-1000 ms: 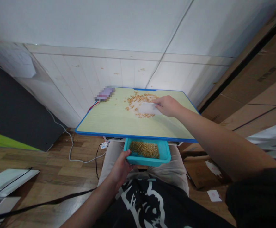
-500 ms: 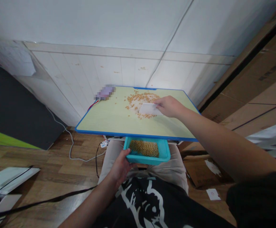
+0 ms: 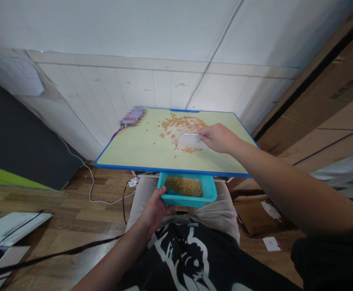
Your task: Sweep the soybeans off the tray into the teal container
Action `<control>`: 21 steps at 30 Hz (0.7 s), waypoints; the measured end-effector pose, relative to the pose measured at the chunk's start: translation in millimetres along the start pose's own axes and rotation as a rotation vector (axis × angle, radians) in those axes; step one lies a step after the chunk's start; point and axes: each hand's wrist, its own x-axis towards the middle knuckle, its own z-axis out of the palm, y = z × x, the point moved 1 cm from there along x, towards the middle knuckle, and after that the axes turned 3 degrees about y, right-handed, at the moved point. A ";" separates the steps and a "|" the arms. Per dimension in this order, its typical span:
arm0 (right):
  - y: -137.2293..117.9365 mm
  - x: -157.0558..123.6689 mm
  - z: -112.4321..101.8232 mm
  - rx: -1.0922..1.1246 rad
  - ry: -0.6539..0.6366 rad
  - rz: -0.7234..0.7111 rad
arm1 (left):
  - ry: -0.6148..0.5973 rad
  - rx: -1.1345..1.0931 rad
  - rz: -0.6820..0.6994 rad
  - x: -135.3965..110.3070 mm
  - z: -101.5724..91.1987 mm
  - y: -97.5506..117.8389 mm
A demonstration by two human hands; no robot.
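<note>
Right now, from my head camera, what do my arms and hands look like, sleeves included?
Your left hand and right hand are bare, with no gloves or watch showing. Both forearms are uncovered too. A loose black sleeve covers the right upper arm; no left sleeve is in view.

White scraper (image 3: 190, 141) — nearer front table edge (image 3: 173, 170)

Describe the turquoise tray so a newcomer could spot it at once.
Find the blue-edged table against the wall. Just below its near edge, the left hand holds a rectangular tray of small yellowish beans. Raised turquoise sides set it apart from the flat white piece in the right hand.
</note>
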 end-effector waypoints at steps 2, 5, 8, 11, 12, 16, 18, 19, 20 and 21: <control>-1.7 -1.9 -0.7 0.001 0.000 -0.001 | -0.007 -0.003 -0.002 -0.2 0.5 0.4; -4.0 -4.3 -1.9 -0.012 -0.003 0.000 | -0.012 -0.009 0.003 -0.4 0.8 0.8; -6.6 -6.5 -3.4 -0.020 -0.006 -0.007 | -0.015 -0.003 0.010 -0.8 1.0 1.0; -8.9 -9.0 -4.6 -0.018 -0.012 -0.007 | -0.012 -0.001 0.005 -1.9 2.2 1.5; -9.5 -9.9 -4.8 -0.018 -0.013 -0.006 | -0.006 -0.006 -0.001 -2.4 2.9 1.9; -10.4 -14.1 -5.0 -0.013 -0.007 -0.010 | 0.000 -0.031 -0.006 -3.4 5.8 3.5; -10.5 -16.1 -5.1 -0.009 0.000 -0.023 | 0.004 -0.039 -0.001 -2.9 6.5 4.0; -10.7 -17.0 -5.2 -0.006 0.002 -0.031 | 0.009 -0.043 0.001 -2.5 6.6 4.2; -10.8 -17.8 -5.4 -0.002 0.002 -0.039 | 0.015 -0.046 0.002 -2.2 6.6 4.3; -11.0 -18.5 -5.7 0.003 0.003 -0.045 | 0.018 -0.048 0.005 -2.0 6.5 4.4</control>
